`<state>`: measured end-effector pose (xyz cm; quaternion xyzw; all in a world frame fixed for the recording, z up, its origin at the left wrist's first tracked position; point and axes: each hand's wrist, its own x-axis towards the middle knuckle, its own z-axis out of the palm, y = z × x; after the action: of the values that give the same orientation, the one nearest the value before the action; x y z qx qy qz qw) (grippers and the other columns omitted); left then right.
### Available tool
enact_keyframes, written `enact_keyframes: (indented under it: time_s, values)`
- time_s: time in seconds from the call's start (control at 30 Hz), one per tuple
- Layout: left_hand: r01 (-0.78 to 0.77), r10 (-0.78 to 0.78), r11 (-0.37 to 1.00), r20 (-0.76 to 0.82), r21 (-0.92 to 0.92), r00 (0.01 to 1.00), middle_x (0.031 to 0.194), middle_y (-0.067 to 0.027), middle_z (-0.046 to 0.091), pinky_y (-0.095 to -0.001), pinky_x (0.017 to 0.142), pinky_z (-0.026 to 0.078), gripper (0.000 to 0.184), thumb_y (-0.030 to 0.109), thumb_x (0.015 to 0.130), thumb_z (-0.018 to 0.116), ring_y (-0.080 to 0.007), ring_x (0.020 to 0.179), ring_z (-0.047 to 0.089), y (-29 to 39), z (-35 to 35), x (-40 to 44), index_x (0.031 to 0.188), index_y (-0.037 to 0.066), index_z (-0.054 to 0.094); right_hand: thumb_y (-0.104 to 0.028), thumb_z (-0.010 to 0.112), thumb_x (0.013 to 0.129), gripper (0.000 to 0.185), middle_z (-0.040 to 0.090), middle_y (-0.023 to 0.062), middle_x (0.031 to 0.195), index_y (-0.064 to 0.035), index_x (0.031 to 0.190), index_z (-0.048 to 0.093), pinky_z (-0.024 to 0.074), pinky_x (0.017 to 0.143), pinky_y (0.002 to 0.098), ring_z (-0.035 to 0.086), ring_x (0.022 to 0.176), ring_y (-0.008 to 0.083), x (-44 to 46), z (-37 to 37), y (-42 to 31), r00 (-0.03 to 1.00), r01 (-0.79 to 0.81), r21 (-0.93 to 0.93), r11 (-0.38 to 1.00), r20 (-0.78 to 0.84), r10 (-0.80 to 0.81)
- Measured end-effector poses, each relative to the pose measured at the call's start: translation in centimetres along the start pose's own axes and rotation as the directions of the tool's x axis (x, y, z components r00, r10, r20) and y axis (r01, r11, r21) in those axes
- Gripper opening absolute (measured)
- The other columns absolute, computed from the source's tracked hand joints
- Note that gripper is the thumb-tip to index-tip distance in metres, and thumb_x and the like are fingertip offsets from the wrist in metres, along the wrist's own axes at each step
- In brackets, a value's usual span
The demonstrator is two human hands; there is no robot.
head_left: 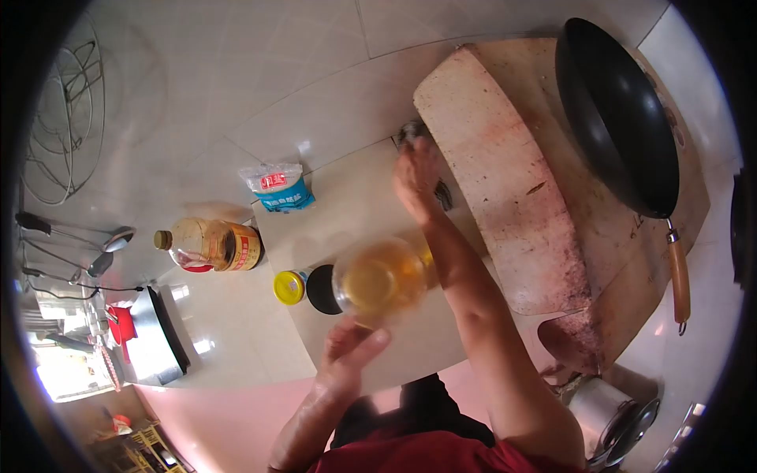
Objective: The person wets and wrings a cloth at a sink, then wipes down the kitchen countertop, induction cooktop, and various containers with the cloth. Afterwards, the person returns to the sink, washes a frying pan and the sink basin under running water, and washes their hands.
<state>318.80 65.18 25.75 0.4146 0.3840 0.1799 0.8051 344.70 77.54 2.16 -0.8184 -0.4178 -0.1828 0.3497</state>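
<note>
A clear jar with amber contents (382, 280), blurred by motion, is in my left hand (351, 359), whose fingers and thumb close at its lower edge. My right hand (416, 177) reaches past the jar to the far edge of the counter (347, 189), its fingers curled at a small dark-grey item (410, 132) that is too blurred to name. Beside that hand lies a small dark striped object (443, 195). A yellow-lidded container (289, 288) and a round black object (322, 289) stand just left of the jar.
An oil bottle (213, 245) and a blue-and-clear packet (277, 188) are at the left. On the right are a large stone-like slab (505, 181), a black wok (619, 118) and a metal pot (603, 410). Utensils (71, 229) hang at the far left.
</note>
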Motion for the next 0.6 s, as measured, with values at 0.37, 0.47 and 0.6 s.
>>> enact_keyframes:
  time_s: [0.37,0.47,0.6]
  values:
    - [-0.233,0.255,0.955,0.106,-0.184,0.961,0.085,-0.0005,0.05,-0.0276,0.069,0.034,0.031,0.032,0.083,0.067,-0.0143,0.076,0.042,7.3,0.0,0.7,0.096,0.006,0.057,-0.021,0.067,0.076,0.031,0.057,0.0135,0.105,-0.0136,0.106,0.066,0.0417,0.083,0.0425,0.054,0.1,0.0312,-1.8,-6.6,-1.5,0.944,0.133,0.607,0.784,0.163,-0.287]
    - [-0.28,0.285,0.958,0.128,-0.06,0.95,0.085,0.0,0.046,-0.0264,0.067,0.032,0.023,0.027,0.086,0.062,-0.0135,0.074,0.039,8.7,0.7,3.4,0.091,0.006,0.053,-0.018,0.069,0.072,0.031,0.054,0.0121,0.106,-0.0162,0.103,0.067,0.0401,0.08,0.0445,0.052,0.102,0.0302,-4.8,-11.5,-1.7,0.82,-0.156,0.398,0.904,0.563,-0.106]
    - [-0.224,0.211,0.963,0.098,0.149,0.973,0.08,0.0024,0.047,-0.0233,0.065,0.033,0.02,0.026,0.086,0.063,-0.0084,0.072,0.039,7.4,0.2,8.8,0.091,0.008,0.055,-0.012,0.063,0.075,0.03,0.049,0.0212,0.109,-0.0033,0.104,0.063,0.0456,0.084,0.0449,0.051,0.097,0.0392,-12.0,-18.1,-0.7,0.839,0.005,0.346,0.938,0.509,-0.192]
